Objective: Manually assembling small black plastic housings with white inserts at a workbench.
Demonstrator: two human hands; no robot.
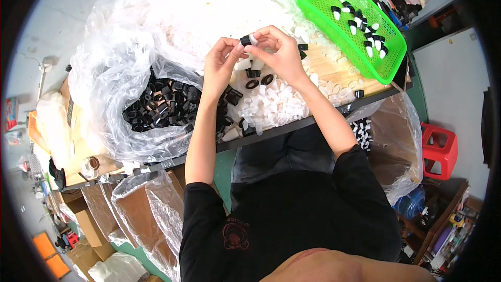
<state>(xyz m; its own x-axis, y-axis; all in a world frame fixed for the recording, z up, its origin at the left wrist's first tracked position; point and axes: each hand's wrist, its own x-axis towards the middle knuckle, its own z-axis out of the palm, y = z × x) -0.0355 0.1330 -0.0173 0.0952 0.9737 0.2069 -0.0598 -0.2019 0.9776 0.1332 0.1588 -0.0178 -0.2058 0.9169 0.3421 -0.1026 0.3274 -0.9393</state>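
Now, left of centre: clear bag [102, 102] with loose black parts [166, 105]. Upper centre: left hand [221, 61] clamped on a black cap [245, 40]; right hand [283, 52] pinching the white piece [253, 39] touching it. Upper right: green basket [314, 11] containing black-and-white pieces [369, 47].

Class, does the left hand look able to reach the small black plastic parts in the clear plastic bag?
Probably yes: the open bag exposes the parts, though the left hand holds a black-and-white plastic piece.
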